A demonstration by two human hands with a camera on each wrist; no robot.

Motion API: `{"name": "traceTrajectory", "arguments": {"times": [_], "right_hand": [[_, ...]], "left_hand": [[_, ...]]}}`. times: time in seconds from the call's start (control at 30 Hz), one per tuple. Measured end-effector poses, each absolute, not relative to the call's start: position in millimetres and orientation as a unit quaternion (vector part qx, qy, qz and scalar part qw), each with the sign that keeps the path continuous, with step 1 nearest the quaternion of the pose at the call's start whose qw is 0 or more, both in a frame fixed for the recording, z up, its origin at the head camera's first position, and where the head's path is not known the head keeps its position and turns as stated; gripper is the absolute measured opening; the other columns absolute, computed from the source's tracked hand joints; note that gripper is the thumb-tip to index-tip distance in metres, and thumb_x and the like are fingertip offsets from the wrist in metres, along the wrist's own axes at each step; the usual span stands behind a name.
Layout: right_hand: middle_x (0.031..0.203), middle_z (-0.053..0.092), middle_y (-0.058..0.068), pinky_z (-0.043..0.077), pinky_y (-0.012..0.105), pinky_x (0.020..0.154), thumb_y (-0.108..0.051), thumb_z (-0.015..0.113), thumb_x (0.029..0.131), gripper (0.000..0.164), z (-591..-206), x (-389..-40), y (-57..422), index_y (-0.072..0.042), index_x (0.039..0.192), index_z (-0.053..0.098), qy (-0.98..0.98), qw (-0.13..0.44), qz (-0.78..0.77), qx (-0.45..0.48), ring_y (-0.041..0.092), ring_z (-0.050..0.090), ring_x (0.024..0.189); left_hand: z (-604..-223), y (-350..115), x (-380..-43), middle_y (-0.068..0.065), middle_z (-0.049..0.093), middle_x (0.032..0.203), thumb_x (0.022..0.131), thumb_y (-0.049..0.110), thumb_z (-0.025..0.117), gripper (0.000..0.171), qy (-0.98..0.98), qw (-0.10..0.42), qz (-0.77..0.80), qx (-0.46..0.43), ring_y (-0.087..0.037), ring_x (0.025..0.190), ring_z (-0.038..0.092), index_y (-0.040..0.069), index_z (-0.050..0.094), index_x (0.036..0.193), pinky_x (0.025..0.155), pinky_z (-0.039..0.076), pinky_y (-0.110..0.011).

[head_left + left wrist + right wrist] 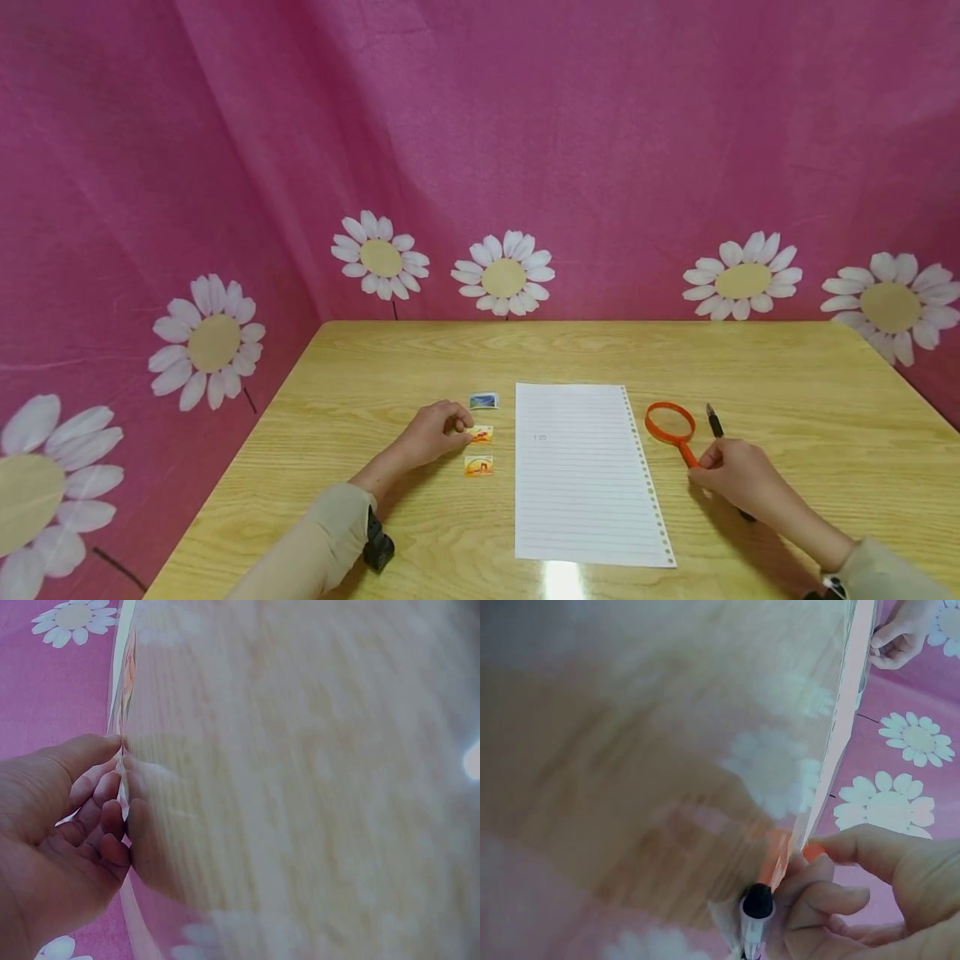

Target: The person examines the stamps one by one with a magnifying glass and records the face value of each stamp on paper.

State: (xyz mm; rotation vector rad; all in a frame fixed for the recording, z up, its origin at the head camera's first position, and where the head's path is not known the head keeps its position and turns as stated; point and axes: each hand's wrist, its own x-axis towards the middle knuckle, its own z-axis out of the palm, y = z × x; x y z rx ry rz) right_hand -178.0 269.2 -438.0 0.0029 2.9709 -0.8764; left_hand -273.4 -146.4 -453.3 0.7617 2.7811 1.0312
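Note:
Three small stamps lie in a column: a blue one (483, 401) at the back, a yellow-and-orange one (482, 434) in the middle, a similar one (478, 466) in front. The fingertips of my left hand (431, 432) touch the left edge of the middle stamp, which stays flat on the table; in the left wrist view the other fingers (112, 817) are loosely bent. My right hand (738, 475) pinches the handle of an orange magnifying glass (686, 454) lying on the table. A pen (715, 422) runs partly hidden under that hand.
Between the hands lies a lined loose-leaf sheet (585, 492) with holes down its right side and a short handwritten mark near its upper left. The wooden table (420, 358) ends at a pink curtain (600, 150) with white daisies.

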Motion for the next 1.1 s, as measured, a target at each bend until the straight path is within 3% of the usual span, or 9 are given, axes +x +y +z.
{"name": "traceTrajectory", "arguments": {"times": [0.6, 0.9, 1.1], "right_hand": [[0.073, 0.063, 0.001, 0.043, 0.021, 0.055, -0.009, 0.072, 0.084, 0.014, -437.7, -172.3, 281.8, -0.001, 0.085, 0.061, 0.963, -0.026, -0.265, -0.048, 0.000, 0.050, 0.062], [0.067, 0.053, -0.002, 0.036, 0.020, 0.050, -0.005, 0.075, 0.082, 0.015, -442.3, -178.2, 287.6, -0.005, 0.085, 0.060, 0.953, -0.089, -0.275, -0.086, -0.003, 0.037, 0.057], [0.065, 0.049, -0.010, 0.035, 0.017, 0.049, 0.004, 0.076, 0.074, 0.022, -447.2, -187.3, 290.6, -0.010, 0.080, 0.060, 0.931, -0.173, -0.276, -0.167, -0.008, 0.036, 0.060]], "left_hand": [[-453.5, -148.1, -274.6, -0.005, 0.059, 0.087, 0.088, 0.008, 0.071, 0.010, 0.906, 0.043, 0.338, 0.252, -0.013, 0.079, 0.046, 0.005, 0.065, 0.096, 0.069, 0.037, -0.020], [-454.7, -148.6, -274.9, -0.005, 0.059, 0.089, 0.089, 0.010, 0.071, 0.010, 0.904, 0.047, 0.344, 0.248, -0.014, 0.079, 0.048, 0.006, 0.066, 0.097, 0.069, 0.039, -0.019], [-456.5, -149.2, -276.5, -0.005, 0.058, 0.088, 0.089, 0.009, 0.071, 0.011, 0.905, 0.047, 0.342, 0.248, -0.013, 0.079, 0.046, 0.006, 0.065, 0.096, 0.069, 0.038, -0.019]]}}
